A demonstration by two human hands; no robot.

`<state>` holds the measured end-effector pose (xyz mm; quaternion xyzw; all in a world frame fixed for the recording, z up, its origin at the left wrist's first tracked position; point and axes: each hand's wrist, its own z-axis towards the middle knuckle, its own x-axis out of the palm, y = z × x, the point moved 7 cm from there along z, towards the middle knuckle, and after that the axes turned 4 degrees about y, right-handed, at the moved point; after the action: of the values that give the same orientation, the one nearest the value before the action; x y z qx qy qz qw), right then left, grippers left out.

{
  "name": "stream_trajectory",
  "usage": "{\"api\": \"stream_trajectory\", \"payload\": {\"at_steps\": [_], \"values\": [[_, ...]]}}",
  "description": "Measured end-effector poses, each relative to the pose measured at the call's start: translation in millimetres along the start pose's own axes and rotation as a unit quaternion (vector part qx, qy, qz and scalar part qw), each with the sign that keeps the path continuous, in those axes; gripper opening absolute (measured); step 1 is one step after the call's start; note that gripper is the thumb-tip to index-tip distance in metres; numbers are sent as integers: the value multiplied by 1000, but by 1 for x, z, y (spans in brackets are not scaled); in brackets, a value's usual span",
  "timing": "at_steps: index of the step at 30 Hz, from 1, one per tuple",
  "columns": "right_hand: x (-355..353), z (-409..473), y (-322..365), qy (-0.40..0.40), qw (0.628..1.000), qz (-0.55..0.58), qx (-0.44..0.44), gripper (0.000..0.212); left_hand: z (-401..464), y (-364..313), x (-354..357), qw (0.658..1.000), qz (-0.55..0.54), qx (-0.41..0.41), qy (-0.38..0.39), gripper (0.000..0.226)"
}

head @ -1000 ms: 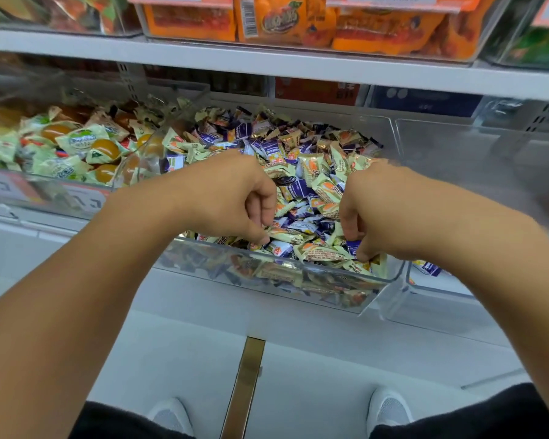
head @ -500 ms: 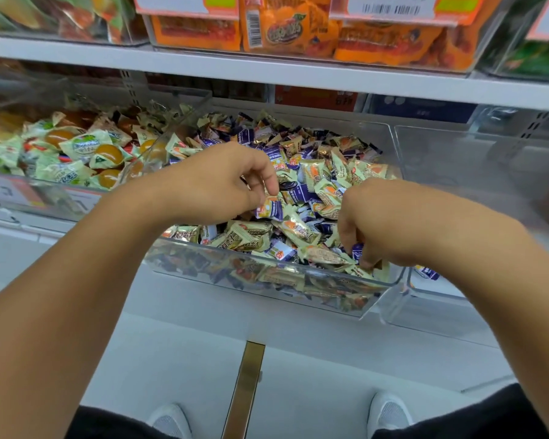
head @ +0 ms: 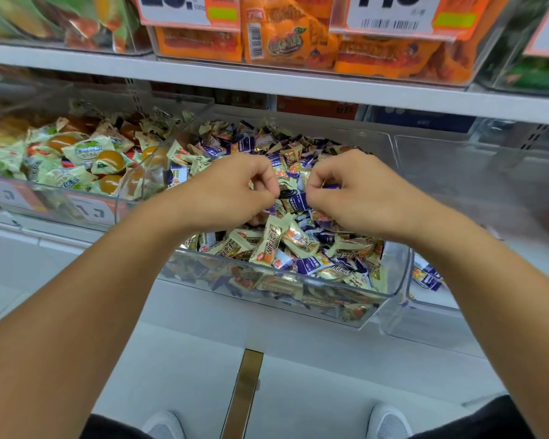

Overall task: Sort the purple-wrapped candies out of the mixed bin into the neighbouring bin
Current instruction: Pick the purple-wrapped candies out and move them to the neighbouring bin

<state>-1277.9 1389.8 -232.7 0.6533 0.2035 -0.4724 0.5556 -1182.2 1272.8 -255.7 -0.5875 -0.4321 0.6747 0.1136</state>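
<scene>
A clear plastic mixed bin (head: 390, 289) in the middle of the shelf is heaped with cream, gold and purple-wrapped candies (head: 311, 264). Both my hands hover over the middle of the heap, fingers curled down. My right hand (head: 352, 191) pinches a purple-wrapped candy (head: 330, 186) whose end pokes out between thumb and fingers. My left hand (head: 235, 191) is closed with its fingertips among the candies; what it holds is hidden. The neighbouring clear bin (head: 457, 172) on the right holds a few purple candies (head: 427, 275) at its front.
A third clear bin (head: 13, 198) on the left holds green-wrapped and orange candies. A white shelf board (head: 298, 83) overhangs the bins, carrying orange snack packs and price tags. Below lie the white floor, a brass strip (head: 244, 391) and my shoes.
Both hands have moved from the front of the heap toward its middle and closer together. A purple candy now shows in my right hand's fingers.
</scene>
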Motion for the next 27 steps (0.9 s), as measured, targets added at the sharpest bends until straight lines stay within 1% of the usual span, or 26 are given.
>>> {"api": "stream_trajectory", "payload": {"at_steps": [1,2,5,6,7,9,11,13,14,15,17,18,20,21,24,27], "values": [[3,2,2,14,1000,-7,-8,19,0,-1,-2,1000,17,4,-10,16],[7,1,4,47,999,-18,-12,20,0,-2,-3,999,33,7,-18,18],[29,-10,4,205,975,-82,2,14,-3,-9,-9,996,66,40,-37,17],[34,-13,3,236,966,-103,9,18,-4,-13,-10,994,78,62,-38,14],[36,-13,2,245,961,-124,11,25,-5,-17,-10,991,94,85,-34,11],[35,-10,5,223,963,-149,3,34,-6,-19,-3,984,138,112,-2,15],[30,-5,9,169,973,-159,-17,33,-5,-16,6,979,167,107,43,19],[23,-2,10,116,978,-173,-30,32,-4,-13,13,974,188,109,66,26],[21,-3,9,111,980,-165,-31,31,-3,-13,16,971,199,113,72,29],[21,-4,8,122,981,-149,-30,29,-3,-12,19,967,213,116,77,32],[25,-9,6,164,976,-139,-23,18,-2,-10,22,958,247,112,91,34],[29,-11,6,187,970,-154,-17,16,0,-8,23,956,257,106,94,33],[38,-13,3,207,956,-210,0,30,1,-6,19,955,264,98,90,31],[41,-12,4,203,951,-234,3,33,2,-5,16,955,265,99,84,30],[36,-7,11,149,956,-251,-24,19,4,-4,18,953,267,113,85,28],[16,-7,6,100,975,-199,-20,19,3,-4,34,946,261,130,142,28]]}}
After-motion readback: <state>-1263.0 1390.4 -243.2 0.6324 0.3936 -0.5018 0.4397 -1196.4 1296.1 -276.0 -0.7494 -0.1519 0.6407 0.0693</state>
